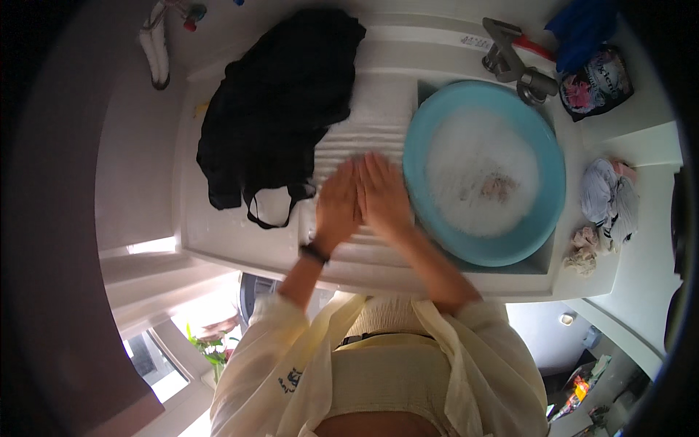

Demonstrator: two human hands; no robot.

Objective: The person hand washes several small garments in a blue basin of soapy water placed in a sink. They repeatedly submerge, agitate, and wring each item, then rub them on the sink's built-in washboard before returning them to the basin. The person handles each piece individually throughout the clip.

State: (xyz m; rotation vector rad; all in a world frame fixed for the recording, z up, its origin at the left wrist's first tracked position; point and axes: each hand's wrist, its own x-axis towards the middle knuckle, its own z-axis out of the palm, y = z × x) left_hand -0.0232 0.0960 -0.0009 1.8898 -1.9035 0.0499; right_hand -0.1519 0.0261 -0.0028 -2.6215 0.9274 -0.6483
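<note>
My left hand (337, 202), with a dark band at the wrist, and my right hand (385, 195) meet side by side over the white ribbed washboard (365, 134) of a laundry sink. Their fingers point away from me and lie close together, slightly blurred. Whether anything small is between the palms is hidden. To the left lies a black garment (284, 104) with a strap loop, spread beside the ribs. Close on the right, a turquoise basin (552, 164) holds white suds (475, 147), and a pinkish-brown patch (498, 187) shows through the foam.
A grey faucet (505, 54) stands behind the basin. A dark printed detergent pouch (596, 84) and a blue cloth-like item (584, 30) sit at the back right. Crumpled light laundry (609, 199) and a small beige cloth (582, 251) lie on the right ledge.
</note>
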